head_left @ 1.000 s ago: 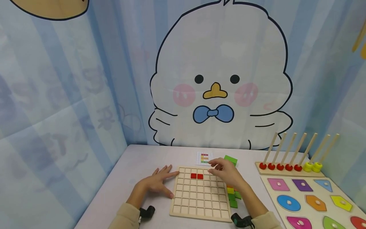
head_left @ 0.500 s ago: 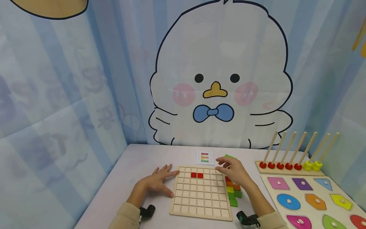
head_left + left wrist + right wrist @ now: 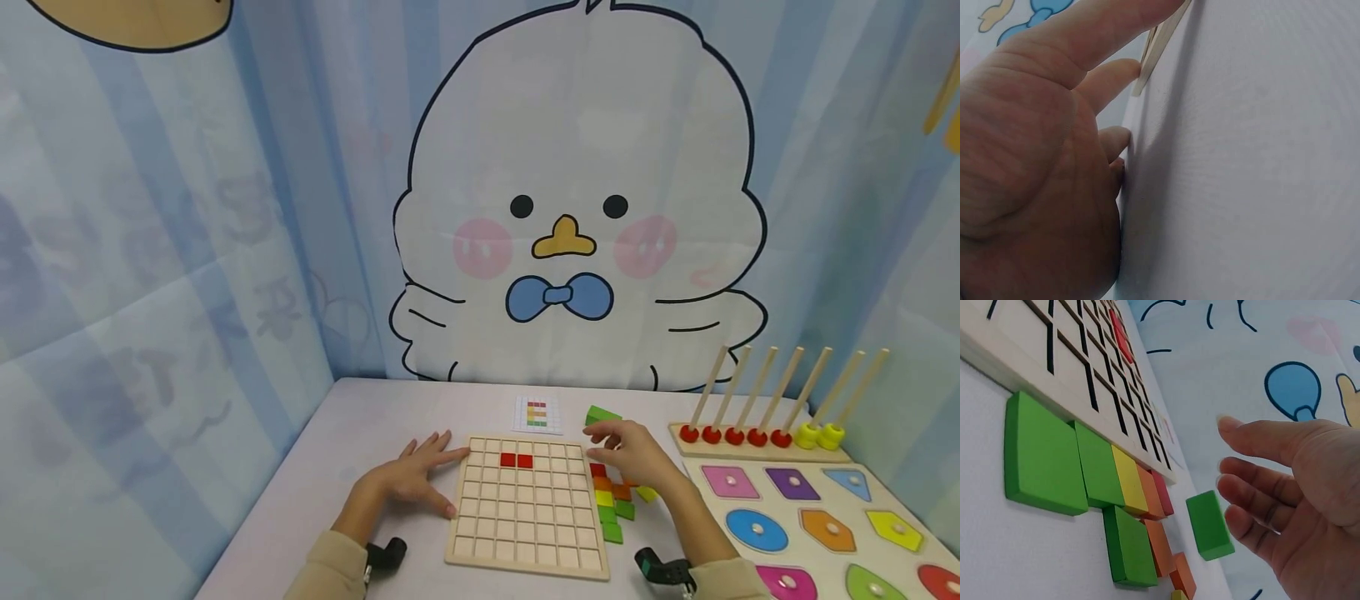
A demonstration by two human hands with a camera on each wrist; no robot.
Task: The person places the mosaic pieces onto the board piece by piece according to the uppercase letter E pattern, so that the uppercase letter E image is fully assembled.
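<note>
A wooden grid board (image 3: 525, 525) lies on the table with two red square tiles (image 3: 516, 461) side by side in its second row from the back. My left hand (image 3: 408, 479) spreads along its left edge, thumb and index fingertips right at the frame. Off the back right corner hovers my right hand (image 3: 633, 454); in the right wrist view its fingers (image 3: 1254, 478) are loosely bent with nothing between them and the thumb. Under and beside it, along the board's right edge, lie red, orange, yellow and green tiles (image 3: 1047, 456). A green block (image 3: 1210, 525) stands farther back.
A printed card (image 3: 537, 414) with a coloured pattern lies behind the board. On the right are a peg stand (image 3: 765, 450) with red and yellow beads and a knobbed shape puzzle (image 3: 817, 508). A patterned curtain (image 3: 450, 350) closes off the back.
My right hand has moved right, from over the board's back right part to beyond its edge, uncovering the side tiles. The left hand and both red tiles on the board have stayed put.
</note>
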